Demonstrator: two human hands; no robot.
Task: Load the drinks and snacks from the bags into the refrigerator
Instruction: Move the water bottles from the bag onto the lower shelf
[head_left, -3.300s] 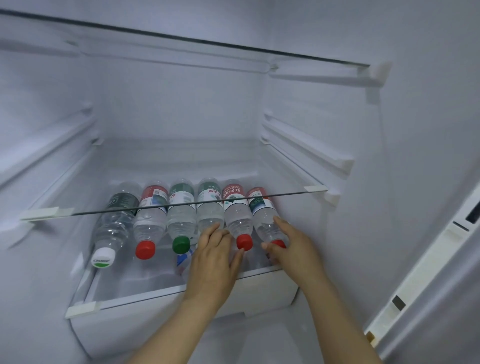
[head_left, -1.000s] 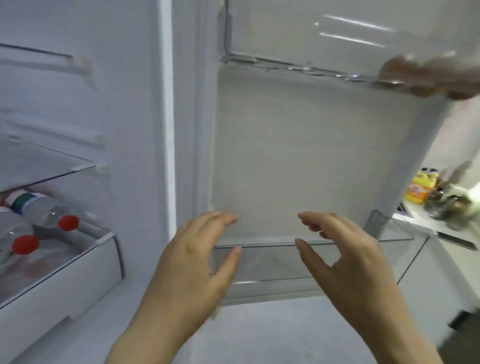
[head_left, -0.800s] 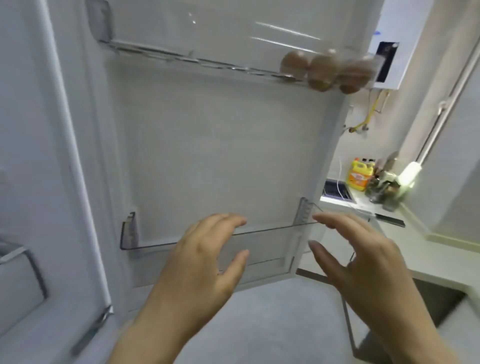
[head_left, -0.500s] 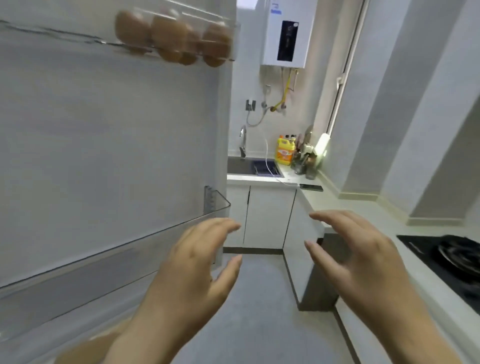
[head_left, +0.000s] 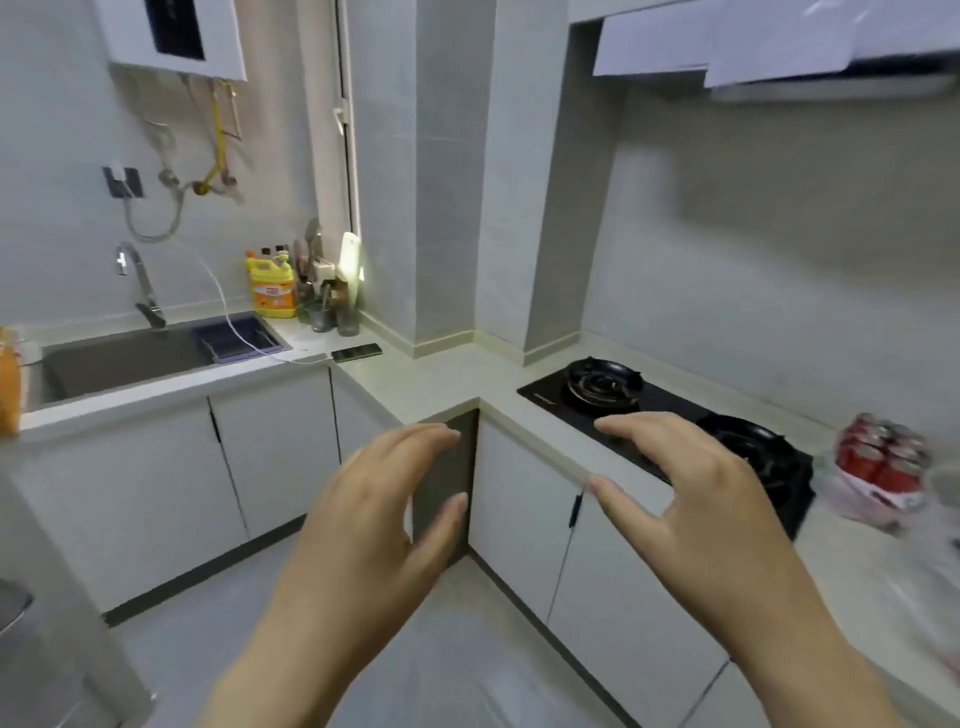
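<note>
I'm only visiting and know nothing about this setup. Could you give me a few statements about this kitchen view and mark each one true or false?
1. The left hand and the right hand both hold nothing. True.
2. A yellow bottle stands on the counter beside the sink. True.
3. The red cans lie in the sink. False: they sit on the counter, to the right of the stove.
4. A pot stands on the stove. False: no pot shows on either burner, only the bare grates.
</note>
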